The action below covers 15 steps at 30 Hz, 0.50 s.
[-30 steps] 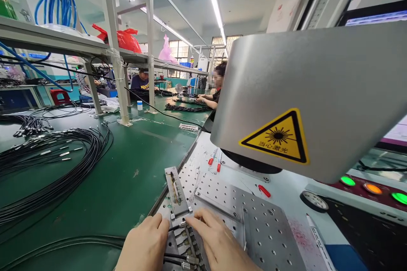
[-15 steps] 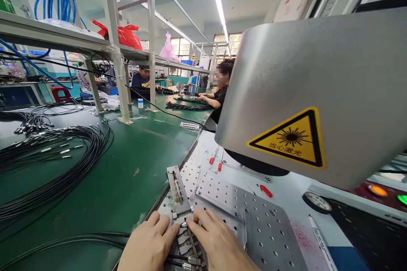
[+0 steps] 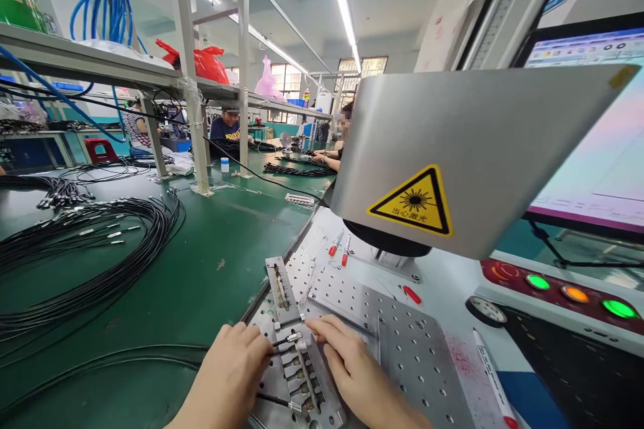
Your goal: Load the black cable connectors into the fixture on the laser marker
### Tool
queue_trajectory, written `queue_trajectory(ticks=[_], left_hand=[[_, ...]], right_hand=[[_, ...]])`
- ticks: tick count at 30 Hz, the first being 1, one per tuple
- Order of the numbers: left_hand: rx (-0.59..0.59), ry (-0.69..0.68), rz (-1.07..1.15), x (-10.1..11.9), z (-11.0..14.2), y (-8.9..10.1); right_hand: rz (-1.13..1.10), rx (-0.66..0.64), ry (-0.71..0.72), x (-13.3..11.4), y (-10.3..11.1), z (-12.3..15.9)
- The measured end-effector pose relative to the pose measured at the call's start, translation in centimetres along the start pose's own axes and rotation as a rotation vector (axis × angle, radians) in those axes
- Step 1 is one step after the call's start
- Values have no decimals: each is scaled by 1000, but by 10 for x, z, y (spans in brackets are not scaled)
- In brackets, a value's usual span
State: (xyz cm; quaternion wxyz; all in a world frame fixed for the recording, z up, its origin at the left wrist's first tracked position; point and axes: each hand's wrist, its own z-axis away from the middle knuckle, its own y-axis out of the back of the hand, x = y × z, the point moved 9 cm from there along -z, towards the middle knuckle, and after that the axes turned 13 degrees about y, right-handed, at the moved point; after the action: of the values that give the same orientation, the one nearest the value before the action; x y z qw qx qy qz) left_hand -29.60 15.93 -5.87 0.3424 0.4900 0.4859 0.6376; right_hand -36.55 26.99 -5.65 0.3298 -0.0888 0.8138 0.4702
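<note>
- The metal connector is a small silver plug on a thin black cable, lying level across the top slot of the fixture, pinched between both hands' fingertips.
- The slotted fixture is a grey metal block with a row of recesses, lying flat on the perforated plate.
- A second connector lies in a lower slot.

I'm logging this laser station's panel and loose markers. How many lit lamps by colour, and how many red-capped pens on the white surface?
Green lamps: 2
Orange lamp: 1
Red-capped pens: 3
Total: 6
</note>
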Motion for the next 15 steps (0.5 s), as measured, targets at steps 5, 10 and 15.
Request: queue_trajectory(ticks=[5,10,15], left_hand=[[70,68,-1,-10,-2,-1],[32,11,-3,-8,-1,-9],[32,-53,-99,-1,-2,-17]], right_hand=[[109,-25,24,-3,-1,-1],[200,-110,61,-9,-9,-1],[287,-146,92,-11,-13,1]])
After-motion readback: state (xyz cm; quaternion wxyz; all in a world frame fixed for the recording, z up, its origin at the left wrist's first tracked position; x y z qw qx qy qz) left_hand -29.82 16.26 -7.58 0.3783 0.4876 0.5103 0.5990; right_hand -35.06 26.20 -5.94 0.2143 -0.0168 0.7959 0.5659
